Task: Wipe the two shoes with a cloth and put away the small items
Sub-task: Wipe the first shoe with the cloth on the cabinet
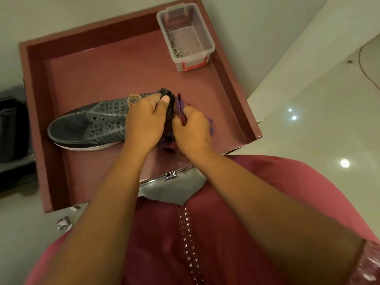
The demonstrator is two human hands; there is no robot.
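A grey-blue patterned shoe (90, 124) lies on its sole on the pink tray-like table (115, 68), toe to the left. My left hand (144, 124) grips the shoe's heel end, thumb curled over the dark collar. My right hand (191, 130) holds a bunched purple and red cloth (178, 105) pressed against the heel. Only one shoe is visible. A clear plastic box (185, 36) with red clips stands at the far right corner, with a pale lace or cord inside.
The table has raised rims (232, 83) on all sides and metal latches (170, 174) on its near edge. Dark objects (10, 130) sit on a shelf at the left. Shiny white floor (308, 120) lies to the right.
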